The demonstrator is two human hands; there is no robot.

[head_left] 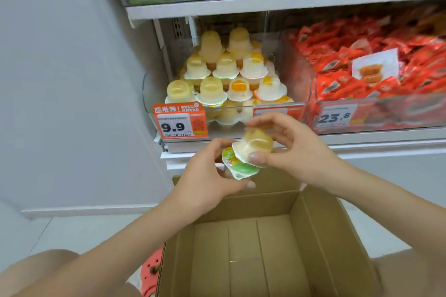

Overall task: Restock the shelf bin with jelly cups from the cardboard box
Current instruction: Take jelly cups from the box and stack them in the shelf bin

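Nearest to me the cardboard box (265,248) stands open on the floor, its flaps up and only bare brown bottom showing inside. A pink shoe (150,270) peeks out at its near left corner.

Above the far edge of the box I hold two jelly cups. My left hand (205,176) has its fingers curled round one jelly cup (237,166) — the green and white foil lid faces me, tilted. My right hand (289,144) pinches the second jelly cup (255,143) by its rim, thumb on the near side, the other fingers arched over its pale yellow dome. The two cups touch, the right one just above the left.

Farther off, the clear shelf bin (296,94) holds stacked jelly cups, domes up, pale yellow and some with orange fruit. A 9.9 price tag (179,124) hangs on its front left. To the right, another bin is heaped with red packets (362,67) — tagged 23.8.
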